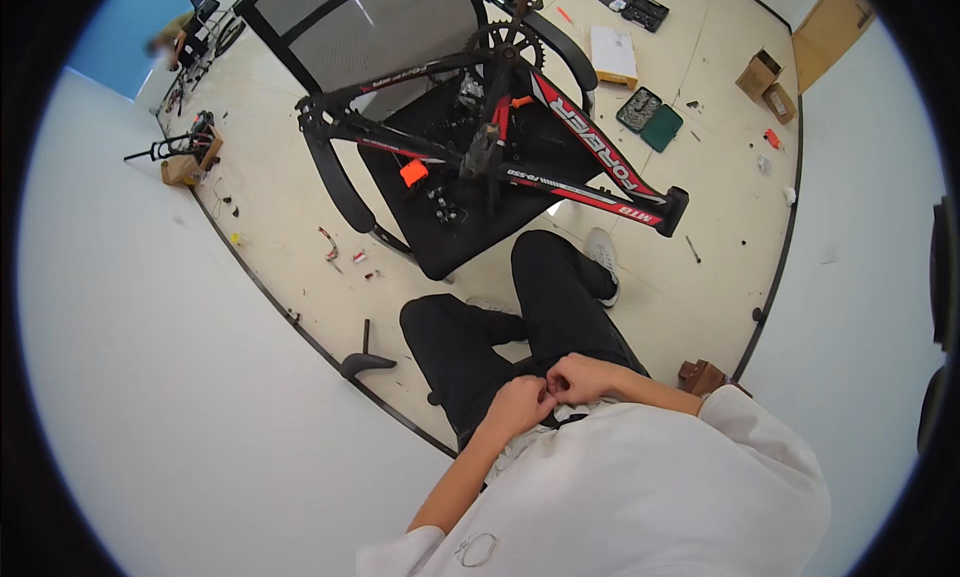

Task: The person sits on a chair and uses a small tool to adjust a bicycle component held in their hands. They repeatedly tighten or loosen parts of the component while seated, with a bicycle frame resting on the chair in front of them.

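Both hands are bunched together in the lap right now, left hand and right hand touching at the fingertips, pinching something tiny between them. It's too small and too covered by the fingers to say what it is, some little part I'd guess. Both grips look clenched around it, thumbs pressed in.

The bike frame, black and red, lies across the seat of the office chair just in front of the knees, crank and chainring sticking up, with loose bits lying on the seat under it.

My take on fiddling with small stuff like this: keep it low over the lap like that, so a dropped piece lands on the trousers and not the floor, which already has bits scattered about. Pinch with one hand, work with the other, no rushing. The open socket case sits well out of reach past the frame.
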`<state>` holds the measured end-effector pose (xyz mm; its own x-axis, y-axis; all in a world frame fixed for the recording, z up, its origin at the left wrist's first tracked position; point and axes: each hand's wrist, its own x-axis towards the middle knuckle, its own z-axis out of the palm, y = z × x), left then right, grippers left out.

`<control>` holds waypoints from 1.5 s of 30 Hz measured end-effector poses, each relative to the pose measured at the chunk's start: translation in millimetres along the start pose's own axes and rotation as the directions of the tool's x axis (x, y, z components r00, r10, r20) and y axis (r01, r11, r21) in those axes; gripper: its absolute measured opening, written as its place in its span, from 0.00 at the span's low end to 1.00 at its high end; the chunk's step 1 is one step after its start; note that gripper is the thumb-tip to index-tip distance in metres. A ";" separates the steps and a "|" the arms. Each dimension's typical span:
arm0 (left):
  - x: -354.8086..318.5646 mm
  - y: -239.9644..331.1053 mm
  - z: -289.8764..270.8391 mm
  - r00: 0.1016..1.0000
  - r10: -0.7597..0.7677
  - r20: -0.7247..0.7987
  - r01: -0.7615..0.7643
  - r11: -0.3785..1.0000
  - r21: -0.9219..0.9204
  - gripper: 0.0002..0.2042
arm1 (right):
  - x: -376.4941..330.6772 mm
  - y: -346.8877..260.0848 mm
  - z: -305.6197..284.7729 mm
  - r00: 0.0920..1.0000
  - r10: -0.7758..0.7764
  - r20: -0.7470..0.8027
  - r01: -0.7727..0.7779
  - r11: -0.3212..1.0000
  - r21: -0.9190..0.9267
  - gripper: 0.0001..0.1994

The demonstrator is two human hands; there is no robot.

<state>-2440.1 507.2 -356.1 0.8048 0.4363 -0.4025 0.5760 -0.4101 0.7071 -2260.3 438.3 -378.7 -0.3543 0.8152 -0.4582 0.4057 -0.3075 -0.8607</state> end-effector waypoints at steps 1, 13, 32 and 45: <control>3.1 0.4 -1.0 0.998 0.026 -0.059 -0.026 1.000 -0.011 0.12 | -0.2 -1.7 -3.4 0.999 -0.022 -0.045 0.023 1.000 0.019 0.07; -3.1 -5.9 10.5 0.854 -0.487 -0.184 0.002 0.357 -0.934 0.08 | -18.7 -24.8 -23.9 0.984 -0.038 -0.174 0.127 0.838 0.531 0.05; -28.0 15.9 4.8 0.913 -0.181 -0.365 -0.076 0.804 -0.590 0.02 | -45.5 -80.3 -25.0 0.912 -0.334 -0.239 0.394 0.876 0.278 0.08; -11.5 2.0 -23.8 0.909 0.347 -0.230 -0.403 0.872 -0.278 0.11 | -17.5 -66.9 -30.2 0.948 -0.301 -0.106 0.308 0.950 0.057 0.12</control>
<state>-2451.7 520.4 -336.2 0.8986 0.4385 0.0134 0.1376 -0.3108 0.9405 -2255.8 459.4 -306.4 -0.3689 0.9170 -0.1516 0.2278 -0.0689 -0.9713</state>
